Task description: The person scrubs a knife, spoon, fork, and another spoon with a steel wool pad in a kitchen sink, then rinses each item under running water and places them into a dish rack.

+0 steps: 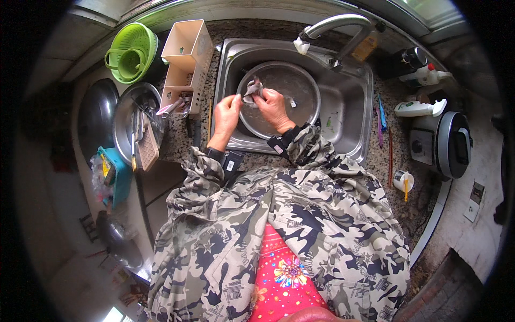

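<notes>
Above a round metal basin [315, 110] in the sink, my right hand [274, 109] grips a small, soft grey-and-white piece [251, 91] whose kind I cannot make out. My left hand [227, 115] is just left of it, over the basin's left rim, with its fingers pinched together. Whatever those left fingers hold, if anything, is too small to name. Shallow cloudy water seems to lie in the basin, and a small white bit [292, 102] shows there.
A curved faucet [343, 21] arches over the steel sink [343, 142]. Left stand a beige caddy [188, 40], green baskets [129, 53] and a metal bowl [124, 115] with utensils. Right are a spray bottle [418, 108], a rice-cooker-like appliance [453, 145] and a white cup [402, 181].
</notes>
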Motion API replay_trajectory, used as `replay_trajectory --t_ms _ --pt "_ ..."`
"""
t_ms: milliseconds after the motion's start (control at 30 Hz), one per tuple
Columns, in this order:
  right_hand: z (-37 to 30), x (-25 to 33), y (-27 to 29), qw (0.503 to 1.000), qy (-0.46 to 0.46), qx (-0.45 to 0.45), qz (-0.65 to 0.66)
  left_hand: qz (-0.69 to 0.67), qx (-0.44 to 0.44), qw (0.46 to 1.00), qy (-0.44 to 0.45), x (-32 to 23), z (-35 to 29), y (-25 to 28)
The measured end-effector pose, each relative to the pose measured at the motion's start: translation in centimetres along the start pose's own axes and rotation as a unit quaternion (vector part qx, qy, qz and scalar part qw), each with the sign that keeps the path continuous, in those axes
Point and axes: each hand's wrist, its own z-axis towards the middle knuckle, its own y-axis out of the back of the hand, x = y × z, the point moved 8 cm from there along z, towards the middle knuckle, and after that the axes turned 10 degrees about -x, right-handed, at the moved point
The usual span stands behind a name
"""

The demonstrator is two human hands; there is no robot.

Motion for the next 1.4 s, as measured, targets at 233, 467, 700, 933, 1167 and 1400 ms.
replay_trajectory --t_ms 233,467,700,933,1167,1400 --pt "-0.8 3.6 0.6 0.969 0.212 -0.039 -0.117 -0.14 -0.005 0.99 -0.031 -4.3 -1.5 -0.8" --pt "-1.3 4.2 0.6 0.959 0.229 -0.026 -0.166 -0.213 -0.014 0.977 0.006 -3.5 -2.6 -2.5" --pt "-1.7 3.6 0.9 0.958 0.234 -0.034 -0.165 -0.14 -0.005 0.989 -0.047 -3.8 -1.3 -1.1" --pt "-2.9 2.6 0.9 0.967 0.209 -0.004 -0.143 -0.242 0.067 0.967 0.05 -3.7 -0.5 -0.6" --pt "-2.2 1.0 0.3 0.995 0.051 0.084 -0.013 -0.296 0.109 0.946 0.073 -2.7 -0.8 -1.9" --pt "-2.7 -0.4 0.2 0.99 0.015 0.135 0.046 -0.255 0.096 0.962 0.0 -4.5 0.0 -1.7"
